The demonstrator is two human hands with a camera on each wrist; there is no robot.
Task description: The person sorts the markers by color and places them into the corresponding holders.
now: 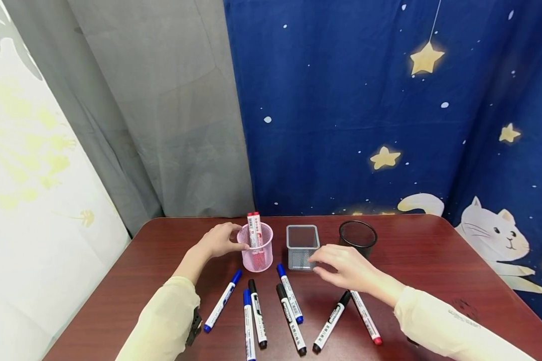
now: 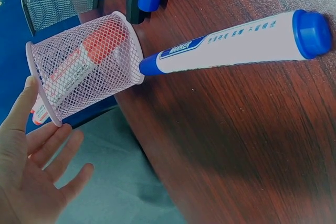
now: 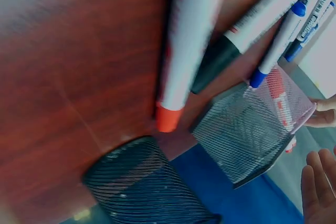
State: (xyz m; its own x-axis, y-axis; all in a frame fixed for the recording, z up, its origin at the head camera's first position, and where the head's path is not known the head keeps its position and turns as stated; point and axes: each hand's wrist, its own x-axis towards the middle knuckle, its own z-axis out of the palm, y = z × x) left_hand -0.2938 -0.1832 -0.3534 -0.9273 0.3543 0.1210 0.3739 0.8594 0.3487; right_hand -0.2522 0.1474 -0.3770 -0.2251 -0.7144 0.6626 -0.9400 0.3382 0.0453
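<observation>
Two red-capped markers [image 1: 255, 231] stand in a pink mesh pen holder [image 1: 257, 260] on the table. My left hand [image 1: 221, 239] holds this holder at its rim, thumb in front and fingers round the left side; the left wrist view shows the other fingers [image 2: 68, 156] spread loosely. My right hand [image 1: 343, 263] hovers with relaxed fingers before a grey square mesh pen holder [image 1: 301, 255], holding nothing. A black mesh pen holder [image 1: 358, 233] stands behind that hand. Beneath the right forearm lies a red marker [image 1: 366, 318], its upper end hidden in the head view.
Several blue and black markers lie across the front of the table [image 1: 162, 271], among them a blue one [image 1: 223, 301] by the left wrist and a black one [image 1: 331, 321] at centre right. Grey and blue curtains [image 1: 343, 100] hang behind the table's far edge.
</observation>
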